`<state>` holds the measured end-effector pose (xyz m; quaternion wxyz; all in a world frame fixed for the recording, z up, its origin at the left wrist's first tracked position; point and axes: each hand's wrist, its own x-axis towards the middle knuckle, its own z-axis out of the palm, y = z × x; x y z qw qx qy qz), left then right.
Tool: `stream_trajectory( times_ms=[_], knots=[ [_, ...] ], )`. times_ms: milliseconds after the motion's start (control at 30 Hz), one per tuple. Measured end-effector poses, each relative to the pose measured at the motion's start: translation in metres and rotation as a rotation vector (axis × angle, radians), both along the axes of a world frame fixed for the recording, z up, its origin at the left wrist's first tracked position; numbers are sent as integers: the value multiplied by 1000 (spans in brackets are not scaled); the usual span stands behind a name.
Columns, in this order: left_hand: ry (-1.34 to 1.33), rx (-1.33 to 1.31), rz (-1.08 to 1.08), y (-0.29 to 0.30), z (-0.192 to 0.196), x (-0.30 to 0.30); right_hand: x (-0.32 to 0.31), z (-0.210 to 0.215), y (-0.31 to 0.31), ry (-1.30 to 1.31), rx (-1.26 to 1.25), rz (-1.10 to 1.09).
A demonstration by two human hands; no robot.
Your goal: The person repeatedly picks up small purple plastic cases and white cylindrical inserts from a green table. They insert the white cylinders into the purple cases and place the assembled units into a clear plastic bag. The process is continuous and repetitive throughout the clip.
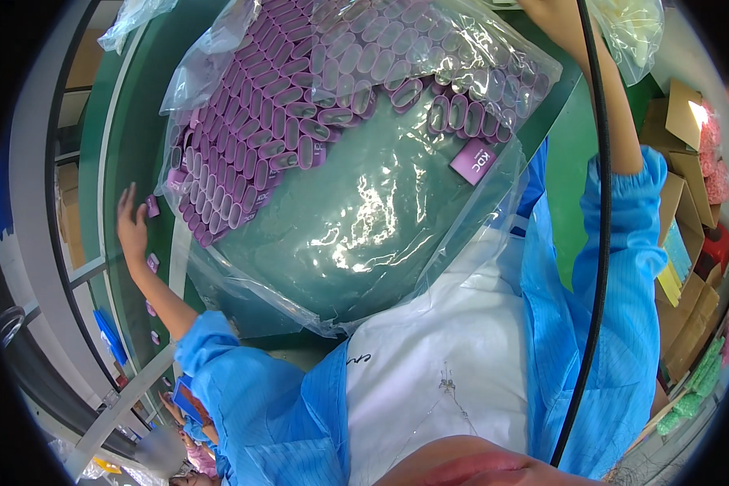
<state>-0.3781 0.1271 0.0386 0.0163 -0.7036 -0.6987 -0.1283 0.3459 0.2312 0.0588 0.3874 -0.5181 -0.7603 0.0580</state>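
Observation:
Out to the left, my left hand (133, 229) is empty with its fingers apart. It hovers beside a small purple casing (152, 206) on the green belt (130, 97). At the top right, my right hand (552, 20) reaches away past the pile, and its fingers are cut off by the view's edge. Between my arms, many hollow purple oval casings (255, 134) stand packed on end. A clear plastic sheet or bag (364, 219) lies under and partly over them. One loose purple casing (473, 162) lies on its side at the pile's near right.
More purple pieces (152, 262) sit spaced along the belt. A black cable (603, 202) hangs down in front of my right arm. Open cardboard boxes (680, 186) stand at the right, and a clear bag (632, 36) at upper right. Another person's blue sleeve (194, 429) shows at lower left.

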Motion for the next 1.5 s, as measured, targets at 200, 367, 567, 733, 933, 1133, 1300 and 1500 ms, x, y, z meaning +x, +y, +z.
stream_trajectory(
  times_ms=[200, 367, 567, 733, 933, 1133, 1300, 1500],
  knots=[
    [-199, 353, -402, -10, 42, 335, -20, 6, -61, 513, -319, 198],
    [-310, 204, -725, -19, 26, 450, -40, -12, -70, 618, -393, 313],
    [-223, 331, -650, -25, -4, 467, -44, 1, -104, 410, -304, 342],
    [-367, 384, -637, -24, -18, 463, -45, -10, -102, 60, -29, 524],
    [-635, 85, -552, -42, -8, 441, -69, -20, -112, -8, 63, 596],
    [-711, -15, -495, -43, -14, 439, -73, -18, -117, -3, 45, 623],
    [-708, 8, -522, -42, -15, 437, -83, -22, -123, -51, 94, 575],
    [-676, 53, -567, -41, -12, 436, -92, -29, -131, -31, 130, 495]
  ],
)
